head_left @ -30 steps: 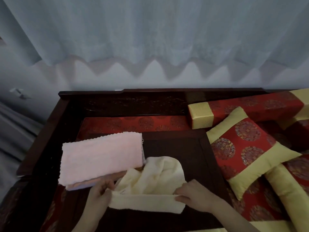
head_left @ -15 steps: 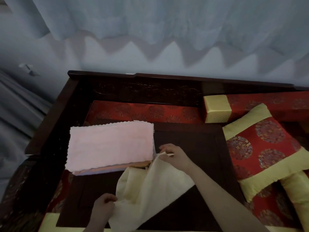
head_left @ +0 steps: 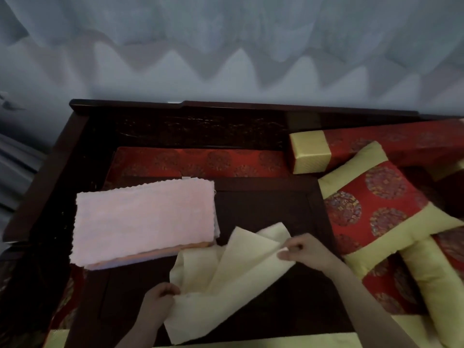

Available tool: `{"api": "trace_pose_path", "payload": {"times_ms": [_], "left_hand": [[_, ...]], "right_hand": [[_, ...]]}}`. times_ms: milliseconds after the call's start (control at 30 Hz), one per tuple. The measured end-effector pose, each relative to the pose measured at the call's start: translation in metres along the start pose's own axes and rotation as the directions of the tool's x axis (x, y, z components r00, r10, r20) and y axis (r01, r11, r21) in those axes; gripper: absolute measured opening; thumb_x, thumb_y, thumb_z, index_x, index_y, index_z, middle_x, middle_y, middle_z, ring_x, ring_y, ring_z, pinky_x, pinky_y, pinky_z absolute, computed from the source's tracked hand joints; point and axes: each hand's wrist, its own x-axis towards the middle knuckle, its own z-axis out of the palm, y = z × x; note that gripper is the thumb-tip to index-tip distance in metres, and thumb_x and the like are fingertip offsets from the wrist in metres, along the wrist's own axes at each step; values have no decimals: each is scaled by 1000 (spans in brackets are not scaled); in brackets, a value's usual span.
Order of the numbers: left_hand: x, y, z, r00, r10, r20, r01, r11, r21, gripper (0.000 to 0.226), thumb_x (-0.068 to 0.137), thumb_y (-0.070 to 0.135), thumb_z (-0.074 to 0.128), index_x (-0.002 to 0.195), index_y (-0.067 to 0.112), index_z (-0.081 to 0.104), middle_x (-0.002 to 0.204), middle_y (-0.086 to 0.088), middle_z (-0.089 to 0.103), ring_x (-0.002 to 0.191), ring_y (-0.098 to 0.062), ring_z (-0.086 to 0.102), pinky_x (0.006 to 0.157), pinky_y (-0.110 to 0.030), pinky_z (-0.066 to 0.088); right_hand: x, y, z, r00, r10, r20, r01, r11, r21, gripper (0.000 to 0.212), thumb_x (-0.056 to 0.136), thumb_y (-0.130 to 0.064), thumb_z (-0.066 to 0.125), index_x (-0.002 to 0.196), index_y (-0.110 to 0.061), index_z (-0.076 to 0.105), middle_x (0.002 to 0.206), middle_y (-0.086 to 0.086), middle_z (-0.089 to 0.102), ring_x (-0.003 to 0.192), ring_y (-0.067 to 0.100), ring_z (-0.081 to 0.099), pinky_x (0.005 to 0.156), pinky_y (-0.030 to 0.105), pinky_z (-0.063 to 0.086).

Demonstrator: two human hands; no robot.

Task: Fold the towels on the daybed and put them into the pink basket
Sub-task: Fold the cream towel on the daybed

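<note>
1. Pinching a corner of the pale yellow towel (head_left: 226, 280), the right hand (head_left: 305, 249) holds it up over the dark wooden tray-table (head_left: 263, 209), thumb and fingertips pressed together on the cloth.
2. Down at the near edge, the left hand (head_left: 157, 301) grips the towel's left side; its fingers are curled round the fabric, bunched tight rather than spread.
3. Between the two hands the yellow towel is half open, creased in loose diagonal folds, its lower end draped toward the near edge of the tray-table.
4. Just left of it lies the pink towel (head_left: 143, 219), folded flat into a rectangle, scalloped edges lined up, with an orange layer peeping out beneath its near edge. The yellow cloth touches or nearly touches that near corner; I cannot tell which.
5. All of this sits on the daybed (head_left: 175, 126), dark carved wood at the back and left, a red patterned mat under the tray-table.
6. On the right, a red and yellow cushion (head_left: 381, 209) leans tilted beside the tray-table, with a long red bolster (head_left: 376, 144) behind it against the back rail.
7. Behind everything, a pale curtain (head_left: 226, 33) hangs with a wavy hem.
</note>
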Motion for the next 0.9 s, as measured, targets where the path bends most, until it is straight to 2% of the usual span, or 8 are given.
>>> {"api": "trace_pose_path", "payload": {"times_ms": [133, 233, 300, 367, 467, 633, 800, 900], "left_hand": [[3, -3, 21, 999, -33, 16, 33, 999, 12, 34, 75, -19, 48, 58, 6, 65, 66, -10, 61, 69, -24, 52, 58, -28, 37], [1, -3, 32, 999, -41, 27, 40, 999, 33, 31, 75, -18, 49, 61, 3, 66, 69, -10, 61, 68, -22, 51, 56, -26, 36], [0, -2, 34, 999, -46, 27, 45, 999, 29, 31, 75, -18, 48, 61, 3, 66, 68, -10, 61, 67, -23, 51, 55, -26, 36], [0, -1, 33, 999, -47, 17, 46, 998, 32, 33, 74, -18, 47, 59, 4, 64, 68, -10, 61, 66, -22, 51, 56, -27, 36], [-1, -1, 31, 999, -48, 7, 48, 999, 14, 31, 73, -18, 48, 57, 4, 64, 68, -11, 62, 67, -23, 52, 57, -28, 37], [-5, 1, 29, 999, -52, 2, 52, 999, 2, 26, 71, -14, 51, 58, 4, 63, 68, -8, 61, 65, -20, 50, 57, -29, 36], [-9, 3, 28, 998, -57, 10, 57, 998, -38, 9, 62, -5, 59, 59, 3, 63, 62, -8, 60, 63, -22, 50, 55, -29, 36], [-5, 0, 23, 999, -30, 12, 30, 1000, 4, 15, 64, -6, 56, 61, 5, 65, 66, -10, 63, 66, -25, 54, 57, -29, 39]], "right_hand": [[-31, 64, 4, 991, 89, -104, -108, 976, -189, 34, 62, -58, 76, 56, -29, 59, 79, -10, 55, 71, 1, 54, 66, 19, 37], [-47, 68, 14, 989, -84, -124, 20, 895, -445, 24, 75, -52, 59, 74, -29, 65, 120, -12, 52, 102, 8, 51, 84, 30, 46], [-55, 39, 17, 971, -228, -79, 184, 912, -366, 22, 83, -45, 55, 82, -25, 63, 111, -15, 60, 99, 2, 54, 81, 27, 48], [-49, 11, 23, 962, -271, -37, 261, 950, -172, 18, 90, -37, 55, 84, -20, 59, 78, -8, 59, 73, 3, 54, 67, 25, 44], [-11, -4, 35, 963, -258, -71, 233, 940, -250, 16, 95, -36, 47, 87, -22, 50, 56, -9, 45, 54, 4, 44, 60, 33, 42], [41, 3, 59, 990, -127, -56, 92, 904, -417, 14, 95, -35, 45, 99, -23, 51, 68, -8, 54, 74, 21, 60, 62, 34, 43], [47, 21, 65, 990, 38, -139, -60, 986, -158, 30, 84, -27, 67, 112, -25, 56, 73, -10, 57, 72, 4, 55, 62, 14, 42], [46, 26, 69, 978, 95, -185, -120, 985, -128, 31, 78, -27, 71, 108, -23, 64, 79, -13, 59, 82, 6, 58, 65, 9, 40]]}}
